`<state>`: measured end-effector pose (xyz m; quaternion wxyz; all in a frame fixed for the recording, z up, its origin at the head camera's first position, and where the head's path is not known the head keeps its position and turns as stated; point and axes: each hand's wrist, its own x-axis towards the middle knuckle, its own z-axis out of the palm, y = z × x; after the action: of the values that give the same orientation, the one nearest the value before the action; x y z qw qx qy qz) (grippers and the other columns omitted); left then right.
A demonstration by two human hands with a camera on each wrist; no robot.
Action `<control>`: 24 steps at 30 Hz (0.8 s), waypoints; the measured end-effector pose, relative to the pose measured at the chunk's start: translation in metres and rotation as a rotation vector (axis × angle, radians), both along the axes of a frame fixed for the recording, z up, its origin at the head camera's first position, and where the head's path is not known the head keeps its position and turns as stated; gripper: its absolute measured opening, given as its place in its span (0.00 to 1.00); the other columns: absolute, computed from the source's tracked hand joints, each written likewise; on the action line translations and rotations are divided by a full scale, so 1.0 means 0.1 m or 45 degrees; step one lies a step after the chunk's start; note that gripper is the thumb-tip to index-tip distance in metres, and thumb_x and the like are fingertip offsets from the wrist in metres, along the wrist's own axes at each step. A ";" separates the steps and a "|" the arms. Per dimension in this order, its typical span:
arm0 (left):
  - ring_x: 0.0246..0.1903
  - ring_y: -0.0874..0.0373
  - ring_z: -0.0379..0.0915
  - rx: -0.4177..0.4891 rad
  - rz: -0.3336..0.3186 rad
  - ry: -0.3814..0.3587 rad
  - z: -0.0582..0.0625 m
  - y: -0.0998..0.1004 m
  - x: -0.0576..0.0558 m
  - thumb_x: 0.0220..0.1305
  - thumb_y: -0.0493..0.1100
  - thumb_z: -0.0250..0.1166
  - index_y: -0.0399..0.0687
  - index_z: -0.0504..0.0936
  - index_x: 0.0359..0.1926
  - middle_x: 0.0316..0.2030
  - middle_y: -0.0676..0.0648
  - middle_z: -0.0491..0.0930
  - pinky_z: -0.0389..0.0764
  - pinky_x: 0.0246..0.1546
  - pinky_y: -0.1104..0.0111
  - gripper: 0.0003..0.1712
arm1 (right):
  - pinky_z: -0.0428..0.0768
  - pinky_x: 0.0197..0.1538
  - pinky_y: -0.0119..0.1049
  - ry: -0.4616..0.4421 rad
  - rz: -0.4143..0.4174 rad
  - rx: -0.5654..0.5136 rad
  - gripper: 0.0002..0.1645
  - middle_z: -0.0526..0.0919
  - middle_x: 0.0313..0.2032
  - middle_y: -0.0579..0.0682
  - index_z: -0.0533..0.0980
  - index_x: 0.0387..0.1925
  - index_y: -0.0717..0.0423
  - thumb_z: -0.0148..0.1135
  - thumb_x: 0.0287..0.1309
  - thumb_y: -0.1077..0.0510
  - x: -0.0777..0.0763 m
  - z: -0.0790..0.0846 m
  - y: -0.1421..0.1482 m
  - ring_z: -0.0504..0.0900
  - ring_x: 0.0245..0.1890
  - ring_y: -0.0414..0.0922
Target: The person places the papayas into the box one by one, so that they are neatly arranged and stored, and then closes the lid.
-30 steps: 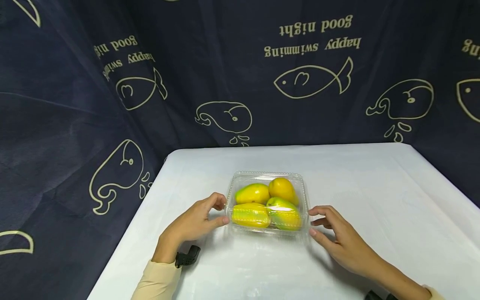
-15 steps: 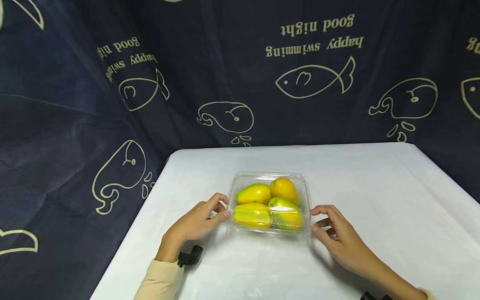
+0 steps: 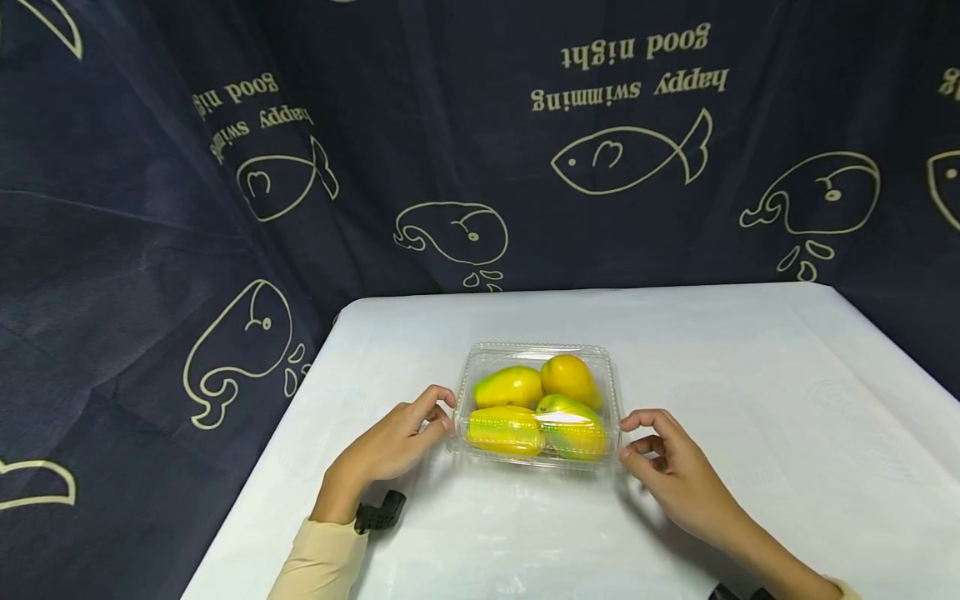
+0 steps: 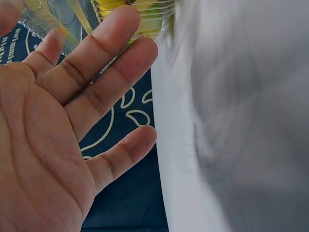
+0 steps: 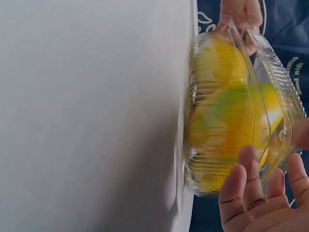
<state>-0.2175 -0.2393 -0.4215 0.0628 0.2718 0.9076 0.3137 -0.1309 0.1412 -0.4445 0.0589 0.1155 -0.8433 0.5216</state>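
A clear plastic clamshell box (image 3: 487, 354) sits on the white table with several yellow-green mangoes (image 3: 504, 431) inside. Its lid is over the fruit; in the right wrist view, the lid rim (image 5: 285, 135) and base rim (image 5: 260, 113) stand slightly apart. My left hand (image 3: 397, 442) pinches the box's left side near the front corner, thumb and index finger at the rim. At the opposite side my right hand (image 3: 682, 479) pinches the rim likewise, its thumb (image 5: 301, 133) by the lid and its fingers (image 5: 248, 164) against the base.
The table (image 3: 712, 358) is covered in white cloth. A dark blue curtain (image 3: 450, 125) with fish and whale drawings hangs behind and to the left. Black wrist straps (image 3: 378, 512) show at both forearms.
Both thumbs have drawn in toward the index fingers at the box's sides, from a wider spread. The box and mangoes hold the same place on the table.
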 end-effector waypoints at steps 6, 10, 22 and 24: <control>0.40 0.65 0.79 0.017 -0.009 -0.029 -0.02 0.00 -0.01 0.73 0.45 0.51 0.67 0.67 0.55 0.40 0.55 0.87 0.75 0.45 0.66 0.13 | 0.82 0.36 0.32 -0.001 -0.004 -0.041 0.16 0.72 0.56 0.50 0.71 0.54 0.55 0.62 0.69 0.57 -0.01 -0.03 -0.02 0.80 0.42 0.36; 0.40 0.65 0.80 0.022 -0.026 -0.045 -0.04 0.00 -0.02 0.72 0.42 0.51 0.68 0.66 0.53 0.38 0.57 0.87 0.75 0.46 0.67 0.15 | 0.82 0.36 0.32 0.018 -0.022 -0.049 0.15 0.72 0.55 0.48 0.72 0.53 0.56 0.61 0.69 0.59 -0.02 -0.04 -0.03 0.80 0.42 0.36; 0.35 0.65 0.77 0.003 -0.038 -0.052 -0.06 0.04 -0.02 0.69 0.42 0.55 0.62 0.66 0.54 0.36 0.56 0.86 0.75 0.41 0.69 0.16 | 0.81 0.35 0.32 0.049 -0.043 -0.075 0.12 0.71 0.55 0.48 0.71 0.51 0.58 0.60 0.69 0.63 -0.04 -0.06 -0.04 0.81 0.40 0.36; 0.33 0.64 0.76 -0.007 -0.034 -0.051 -0.07 0.04 -0.02 0.68 0.42 0.56 0.61 0.66 0.53 0.35 0.57 0.86 0.75 0.39 0.69 0.16 | 0.81 0.35 0.32 0.050 -0.040 -0.090 0.12 0.70 0.55 0.48 0.71 0.51 0.59 0.59 0.68 0.64 -0.04 -0.07 -0.04 0.81 0.40 0.37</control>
<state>-0.2192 -0.2352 -0.4285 0.0861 0.2773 0.9034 0.3156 -0.1353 0.1369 -0.4516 0.0878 0.1104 -0.8247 0.5478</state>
